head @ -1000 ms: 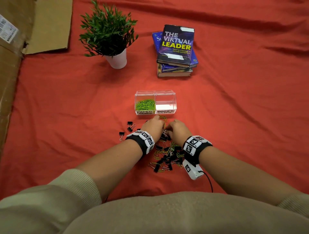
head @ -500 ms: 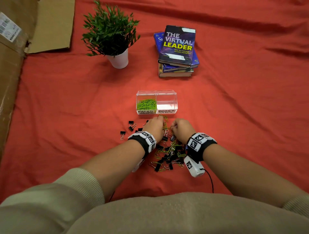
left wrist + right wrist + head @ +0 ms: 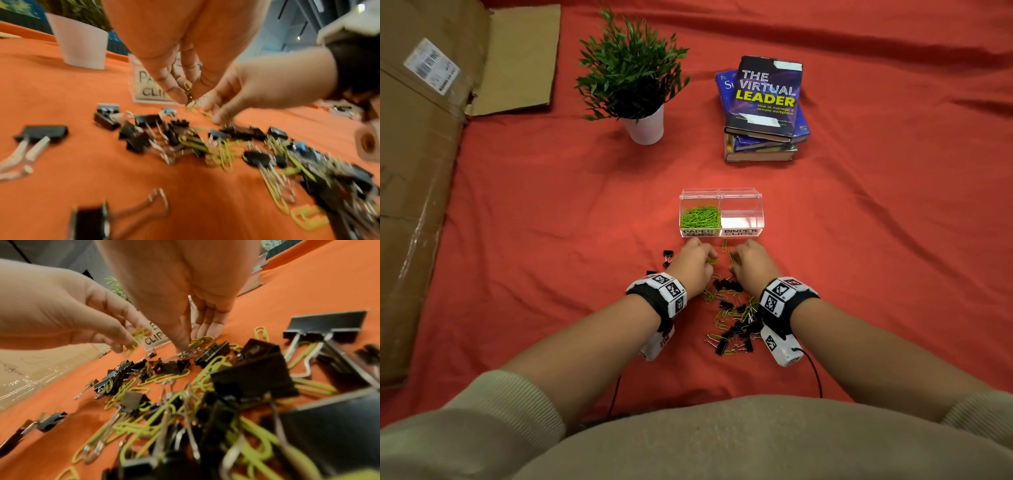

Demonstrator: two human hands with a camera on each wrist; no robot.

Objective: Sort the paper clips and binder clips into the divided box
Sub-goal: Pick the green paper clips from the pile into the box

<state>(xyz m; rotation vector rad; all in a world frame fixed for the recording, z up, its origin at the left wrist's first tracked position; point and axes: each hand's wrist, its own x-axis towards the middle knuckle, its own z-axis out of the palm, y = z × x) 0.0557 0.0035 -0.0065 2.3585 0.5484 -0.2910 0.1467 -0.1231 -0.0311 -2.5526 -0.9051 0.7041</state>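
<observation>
Pinching a few green paper clips (image 3: 138,337) between thumb and fingertips, the left hand (image 3: 693,263) hovered just short of the divided box (image 3: 743,193), at about 11 o'clock from the pile (image 3: 736,317) of mixed clips. The right hand (image 3: 750,265) sat beside it at roughly 1 o'clock from the pile, fingers pointing down onto the red cloth (image 3: 876,240), its fingertips (image 3: 183,341) closing on another green paper clip (image 3: 200,339) that lay among the black binder clips (image 3: 252,379) (the wrist views were blurred, so whether that clip had left the cloth could not be told). A single paper clip (image 3: 724,244) lay on the cloth between the two hands, just in front of the box.

The clear box stood at 12 o'clock from the hands, its left compartment, labelled PAPER CLIPS, holding a heap of green clips (image 3: 700,217); the right compartment (image 3: 741,219) was labelled BINDER CLIPS. Several stray binder clips (image 3: 667,258) lay at 9 o'clock from the left hand. Farther off stood a potted plant (image 3: 631,78) at 11 o'clock, a stack of books (image 3: 763,109) at 1 o'clock, and a cardboard box (image 3: 417,171) at 9 o'clock.
</observation>
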